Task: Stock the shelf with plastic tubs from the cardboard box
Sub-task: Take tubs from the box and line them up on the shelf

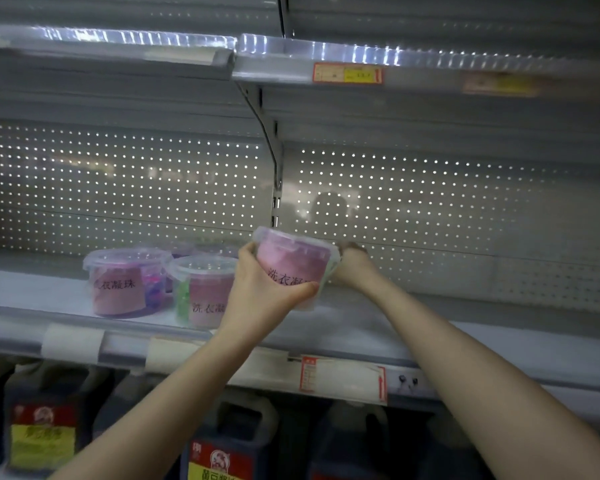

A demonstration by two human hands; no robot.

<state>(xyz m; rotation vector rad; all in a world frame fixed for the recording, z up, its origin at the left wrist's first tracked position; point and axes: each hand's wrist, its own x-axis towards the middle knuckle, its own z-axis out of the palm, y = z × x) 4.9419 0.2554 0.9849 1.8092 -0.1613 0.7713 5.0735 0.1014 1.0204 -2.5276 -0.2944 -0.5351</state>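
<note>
left of the held tub (291,261), two tubs are stood on the shelf (430,327): an outer tub (118,284) labelled "洗衣凝珠" and a nearer tub (201,292) showing "洗衣凝". more behind them are too blurred to be counted. the held tub, tilted just above the shelf, is marked "洗衣凝", the rest being covered. its left side is wrapped by the curled fingers and thumb of the left hand (257,289). its right side is gripped by the right hand (352,263), fingers largely hidden. below it, dark jugs (42,420) with red-and-yellow labels are seen.
</note>
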